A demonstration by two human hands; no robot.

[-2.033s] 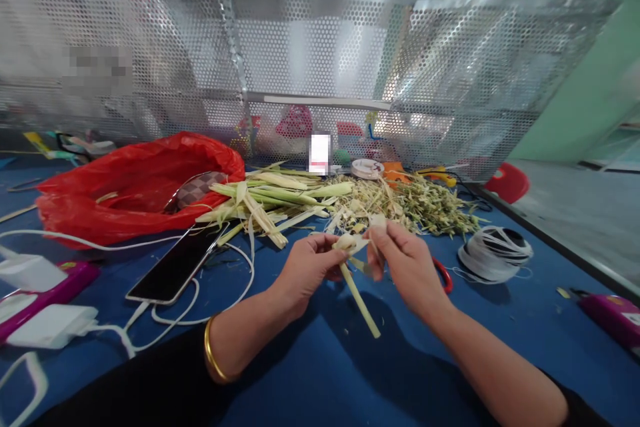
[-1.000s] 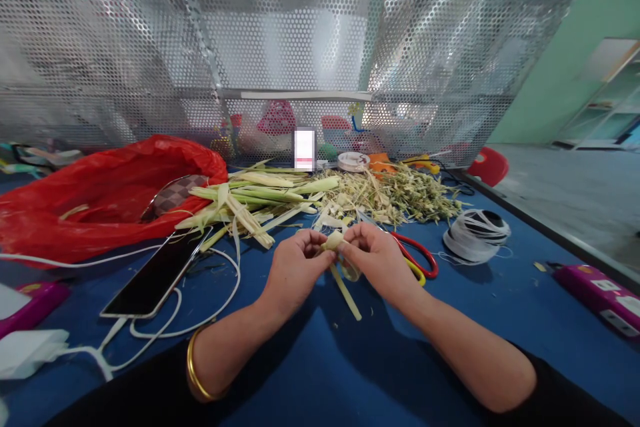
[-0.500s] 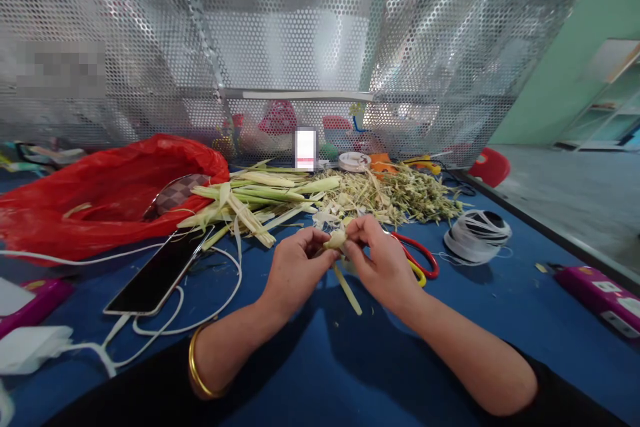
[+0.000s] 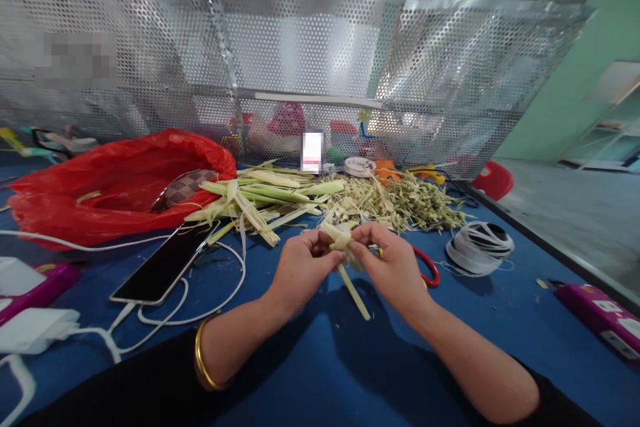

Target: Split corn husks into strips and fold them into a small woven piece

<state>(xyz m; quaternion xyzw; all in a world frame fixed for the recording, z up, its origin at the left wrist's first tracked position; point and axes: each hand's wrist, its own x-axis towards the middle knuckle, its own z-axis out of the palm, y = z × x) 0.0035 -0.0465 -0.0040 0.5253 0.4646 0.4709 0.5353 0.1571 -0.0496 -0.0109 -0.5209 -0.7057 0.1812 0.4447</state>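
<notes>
Between my two hands is a folded piece of pale corn husk (image 4: 341,238), with a narrow stalk-like strip (image 4: 356,293) hanging down toward me. My left hand (image 4: 306,270) pinches its left side between thumb and fingers. From the right, my right hand (image 4: 387,263) pinches the same piece, fingertips close to the left ones. The fingers partly hide the folds. Just beyond lie a pile of husk strips (image 4: 270,197) and a heap of dry shredded plant bits (image 4: 365,195). Red-handled scissors (image 4: 431,268) lie partly hidden behind my right hand.
A red plastic bag (image 4: 65,207) stands at the left, near a phone (image 4: 167,263) with a white charging cable (image 4: 243,280). White string on a spool (image 4: 479,248) and a purple box (image 4: 597,317) are at the right. A perforated metal screen (image 4: 310,47) borders the blue table (image 4: 345,373).
The husk piece has turned between my fingers, and a pale end now points up to the left. My right hand covers more of the scissors. The whole view has shifted slightly.
</notes>
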